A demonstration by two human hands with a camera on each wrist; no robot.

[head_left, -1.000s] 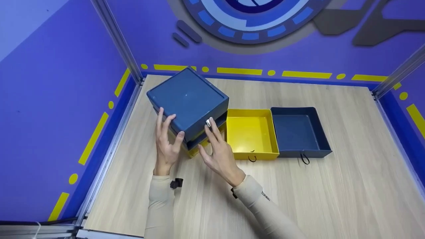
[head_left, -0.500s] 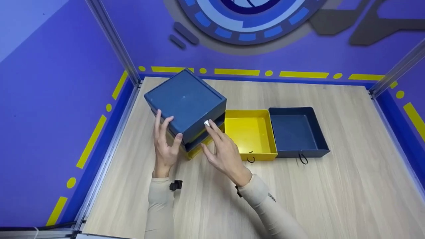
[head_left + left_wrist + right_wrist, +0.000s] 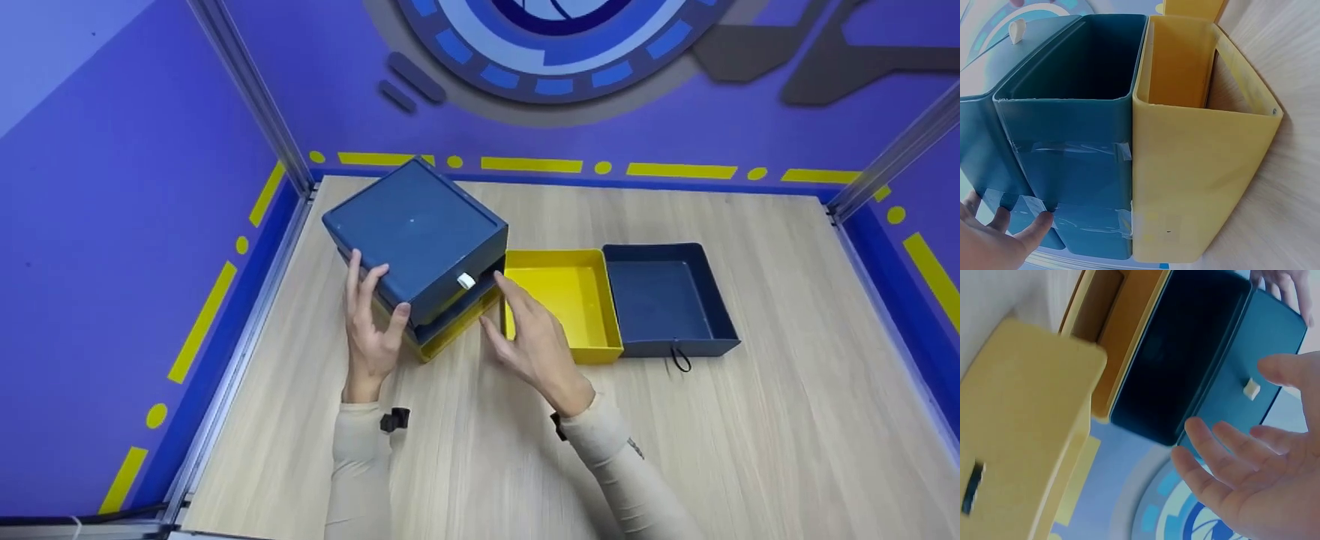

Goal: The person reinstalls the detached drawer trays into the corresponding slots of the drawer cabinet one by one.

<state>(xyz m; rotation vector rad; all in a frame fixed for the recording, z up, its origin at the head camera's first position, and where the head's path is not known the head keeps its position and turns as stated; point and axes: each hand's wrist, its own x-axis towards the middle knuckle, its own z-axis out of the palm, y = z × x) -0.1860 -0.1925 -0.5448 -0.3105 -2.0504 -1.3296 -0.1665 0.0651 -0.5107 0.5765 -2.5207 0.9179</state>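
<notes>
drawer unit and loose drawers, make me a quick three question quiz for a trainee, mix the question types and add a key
1. Which loose drawer is farther from the drawer unit?
2. True or false: the right hand is apart from the white knob.
3. How many open slots show in the front of the drawer unit?

Key:
1. The dark blue drawer.
2. True.
3. Two: a blue slot and a yellow slot.
</notes>
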